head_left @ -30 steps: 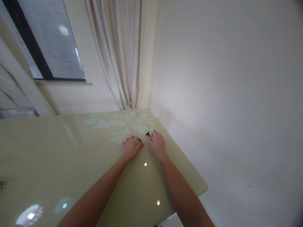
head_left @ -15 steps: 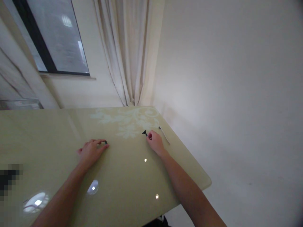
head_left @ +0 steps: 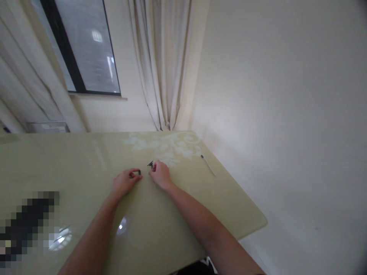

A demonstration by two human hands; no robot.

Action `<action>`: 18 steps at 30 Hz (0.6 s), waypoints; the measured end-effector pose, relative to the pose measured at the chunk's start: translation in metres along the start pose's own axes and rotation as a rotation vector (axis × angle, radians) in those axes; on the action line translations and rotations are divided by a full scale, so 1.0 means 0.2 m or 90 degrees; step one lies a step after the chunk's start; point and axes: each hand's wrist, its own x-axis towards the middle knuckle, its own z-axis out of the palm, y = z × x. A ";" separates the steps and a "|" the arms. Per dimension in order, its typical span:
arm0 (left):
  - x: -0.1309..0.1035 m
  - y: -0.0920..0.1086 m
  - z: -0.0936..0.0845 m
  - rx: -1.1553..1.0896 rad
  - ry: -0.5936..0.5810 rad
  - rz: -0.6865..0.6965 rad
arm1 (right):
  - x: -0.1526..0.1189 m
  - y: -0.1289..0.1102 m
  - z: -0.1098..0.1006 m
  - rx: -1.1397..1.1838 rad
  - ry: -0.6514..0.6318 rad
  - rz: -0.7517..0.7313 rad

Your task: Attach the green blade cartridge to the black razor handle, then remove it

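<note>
Here, mid-frame, the left hand [head_left: 124, 184] pinches an indistinct dark piece [head_left: 139, 172], the right hand [head_left: 161, 175] a half-hidden black-headed tool [head_left: 150, 164].

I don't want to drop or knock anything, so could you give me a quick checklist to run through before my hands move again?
1. Left hand has a grip: ok, it pinches a small dark piece.
2. Right hand has a grip: ok, it holds a black-headed tool, head sticking out.
3. Hands apart: ok, a gap shows between them.
4. White stick out of the way: ok, it lies on the table, touching neither hand.
5. Tool's lower end sound: cannot tell, the right hand hides it.
</note>
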 end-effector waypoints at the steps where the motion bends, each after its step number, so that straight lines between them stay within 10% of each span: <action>1: 0.00 0.00 0.00 -0.001 0.004 0.001 | 0.00 -0.01 0.02 -0.004 0.003 0.009; 8: 0.04 -0.03 0.01 -0.005 -0.006 0.004 | 0.00 0.07 -0.02 0.006 0.035 0.030; 18: 0.05 -0.02 -0.02 -0.034 -0.010 -0.002 | -0.19 0.88 -0.74 -0.251 0.211 0.201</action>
